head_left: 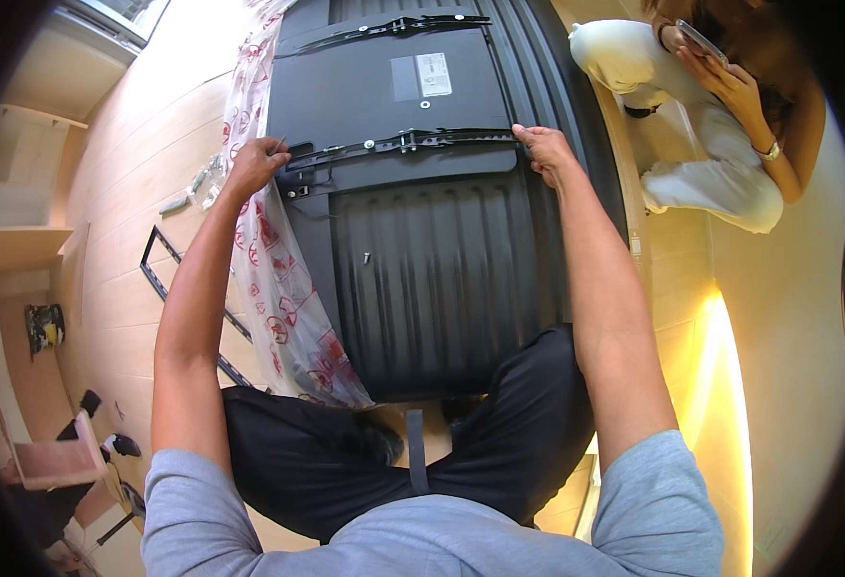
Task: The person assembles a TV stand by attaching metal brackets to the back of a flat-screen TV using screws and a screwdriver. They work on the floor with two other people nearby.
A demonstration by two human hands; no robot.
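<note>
A large black ribbed panel [432,288], looking like the back of a television, lies flat in front of me. Across it runs a slotted black metal mounting bracket [451,137]. My left hand [259,169] is closed on the bracket's left end, near the panel's left edge. At the other end, my right hand [547,154] pinches the bracket's right tip between thumb and fingers. Farther off, a second, similar bracket [422,24] lies across the panel. A small screw [367,258] rests on the ribbed part nearer to me.
Clear plastic wrap with red prints [283,298] lies along the panel's left edge. A black slotted metal frame [161,264] and small bagged parts [209,178] are on the floor at left. A person [720,125] holding a phone [701,40] sits at the right.
</note>
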